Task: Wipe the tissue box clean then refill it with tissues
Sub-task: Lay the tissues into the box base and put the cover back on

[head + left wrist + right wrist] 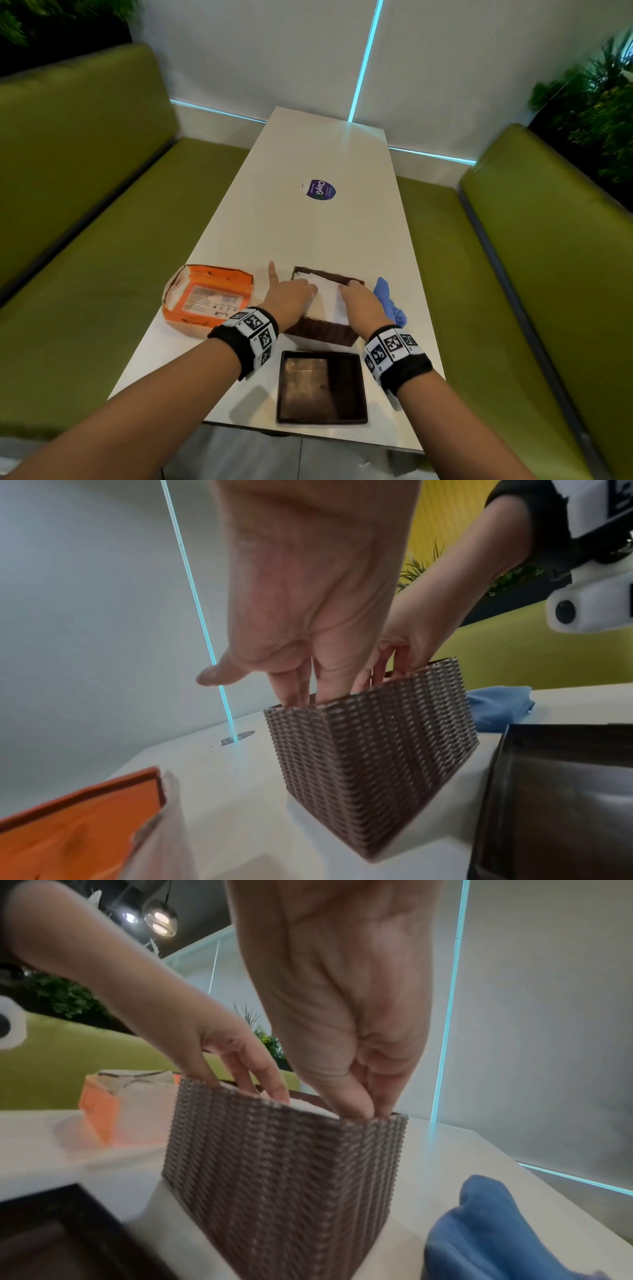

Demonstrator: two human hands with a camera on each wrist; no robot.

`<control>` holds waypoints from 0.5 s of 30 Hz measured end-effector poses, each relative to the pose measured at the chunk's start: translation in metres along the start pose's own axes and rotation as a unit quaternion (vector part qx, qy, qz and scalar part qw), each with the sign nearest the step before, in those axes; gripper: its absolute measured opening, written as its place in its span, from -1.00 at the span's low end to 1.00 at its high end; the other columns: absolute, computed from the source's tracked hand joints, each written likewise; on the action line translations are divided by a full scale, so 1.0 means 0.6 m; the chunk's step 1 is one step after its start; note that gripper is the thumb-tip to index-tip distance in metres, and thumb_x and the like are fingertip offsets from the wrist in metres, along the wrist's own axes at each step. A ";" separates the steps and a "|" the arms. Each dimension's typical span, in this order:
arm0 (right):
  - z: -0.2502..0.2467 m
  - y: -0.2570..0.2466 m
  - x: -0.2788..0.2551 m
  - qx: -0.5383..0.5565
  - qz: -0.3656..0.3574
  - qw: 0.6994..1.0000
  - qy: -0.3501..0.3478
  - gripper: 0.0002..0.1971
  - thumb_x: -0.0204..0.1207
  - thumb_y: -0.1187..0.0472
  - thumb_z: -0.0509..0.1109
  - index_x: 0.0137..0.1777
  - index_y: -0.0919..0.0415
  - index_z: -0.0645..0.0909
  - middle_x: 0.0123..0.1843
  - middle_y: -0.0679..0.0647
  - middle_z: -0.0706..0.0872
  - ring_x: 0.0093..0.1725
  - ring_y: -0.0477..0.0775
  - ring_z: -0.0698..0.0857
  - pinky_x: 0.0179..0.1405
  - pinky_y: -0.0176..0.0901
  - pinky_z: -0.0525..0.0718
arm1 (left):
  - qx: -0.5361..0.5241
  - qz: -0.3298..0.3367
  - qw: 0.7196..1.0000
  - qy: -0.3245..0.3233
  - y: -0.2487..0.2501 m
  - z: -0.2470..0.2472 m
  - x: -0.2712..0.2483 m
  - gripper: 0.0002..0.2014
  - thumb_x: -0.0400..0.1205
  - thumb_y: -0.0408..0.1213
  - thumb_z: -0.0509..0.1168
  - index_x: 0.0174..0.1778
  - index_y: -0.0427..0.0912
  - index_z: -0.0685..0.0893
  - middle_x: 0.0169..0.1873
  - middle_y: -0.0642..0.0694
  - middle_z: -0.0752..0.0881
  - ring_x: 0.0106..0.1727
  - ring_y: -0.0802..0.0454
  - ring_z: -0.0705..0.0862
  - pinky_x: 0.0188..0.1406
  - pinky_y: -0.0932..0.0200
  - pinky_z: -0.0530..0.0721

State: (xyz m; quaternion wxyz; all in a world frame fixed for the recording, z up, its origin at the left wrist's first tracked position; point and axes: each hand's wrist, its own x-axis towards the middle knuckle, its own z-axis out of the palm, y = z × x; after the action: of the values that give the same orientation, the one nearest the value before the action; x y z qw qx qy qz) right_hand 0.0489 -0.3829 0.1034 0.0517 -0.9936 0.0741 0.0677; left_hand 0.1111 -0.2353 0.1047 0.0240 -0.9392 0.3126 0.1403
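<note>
The brown woven tissue box (322, 334) (369, 764) (281, 1172) stands open-topped near the table's front edge, with a stack of white tissues (327, 291) (308, 1106) inside. My left hand (291, 294) (301, 691) reaches into its left side with straight fingers, one finger sticking out beyond the box. My right hand (359, 298) (359, 1104) reaches in at the right side, fingertips together at the rim and pressing the tissues. The fingertips of both hands are hidden inside the box. The box's dark brown lid (322, 387) (555, 804) lies upside down in front of it.
A torn-open orange tissue pack (209, 298) (68, 831) (103, 1110) lies left of the box. A crumpled blue cloth (390, 301) (496, 707) (496, 1231) lies at its right. The white table (308, 233) has a round sticker (319, 189) farther back. Green benches flank both sides.
</note>
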 end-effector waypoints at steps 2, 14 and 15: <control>-0.004 -0.001 -0.002 -0.032 0.002 0.999 -0.006 -0.75 0.59 0.44 0.21 0.21 0.28 0.56 0.13 0.17 0.59 0.30 0.23 0.56 0.16 -0.03 0.56 | 0.012 0.005 1.000 0.016 0.000 -0.002 -0.003 -0.53 0.51 -0.56 0.10 0.27 -0.07 0.58 0.13 -0.04 0.64 0.24 -0.12 0.67 0.30 -0.63 -0.53; 0.006 0.004 0.003 -0.088 0.041 0.994 0.048 -0.87 0.60 0.26 0.30 0.09 0.12 0.63 0.14 0.04 0.72 0.25 0.17 0.55 0.19 -0.03 0.46 | -0.033 0.020 0.999 0.010 -0.028 -0.004 -0.011 -0.55 0.59 -0.52 0.16 0.38 -0.11 0.50 0.36 -0.11 0.56 0.42 -0.11 0.55 0.55 -0.51 -0.18; 0.011 0.005 0.003 -0.074 0.041 0.995 0.052 -0.85 0.61 0.27 0.29 0.10 0.12 0.63 0.15 0.04 0.71 0.24 0.17 0.55 0.18 -0.03 0.46 | -0.052 0.029 0.998 0.010 -0.031 -0.005 -0.013 -0.55 0.57 -0.55 0.16 0.37 -0.14 0.52 0.38 -0.13 0.55 0.46 -0.12 0.53 0.59 -0.45 -0.09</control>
State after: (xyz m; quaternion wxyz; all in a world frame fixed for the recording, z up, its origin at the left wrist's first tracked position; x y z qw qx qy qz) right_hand 0.0492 -0.3855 0.0965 -0.0290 -0.9929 0.1127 0.0236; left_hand 0.1171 -0.2160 0.1089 -0.0322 -0.9310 0.3324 0.1472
